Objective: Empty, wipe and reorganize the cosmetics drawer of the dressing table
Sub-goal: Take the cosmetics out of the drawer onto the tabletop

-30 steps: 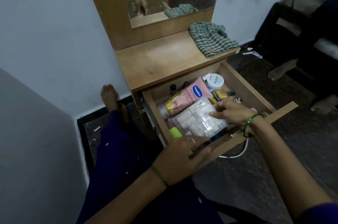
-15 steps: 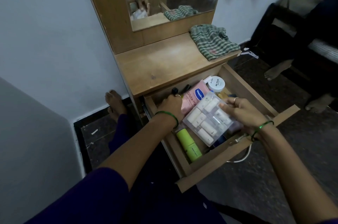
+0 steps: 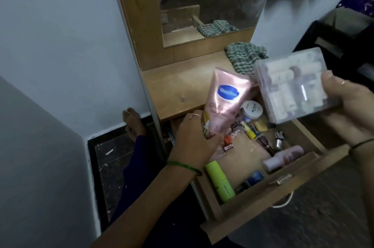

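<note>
A pink tube (image 3: 224, 104) is gripped by the left hand (image 3: 192, 142) above the open drawer (image 3: 283, 193). A clear plastic case (image 3: 293, 86) is grasped by the right hand (image 3: 352, 110).

The wooden drawer (image 3: 253, 210) stands pulled open, with a green tube (image 3: 219, 181), a pale pink bottle (image 3: 283, 158), a white jar (image 3: 253, 109) and small cosmetics lying inside. A pink lotion tube (image 3: 224, 102) and a clear plastic case (image 3: 293, 86) are held above it.

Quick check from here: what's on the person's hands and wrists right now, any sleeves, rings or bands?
Both forearms are bare, with no sleeves in view. The left hand wears a thin ring and a green wrist band. The right hand wears a ring too, with a thin dark green band at its wrist.
</note>
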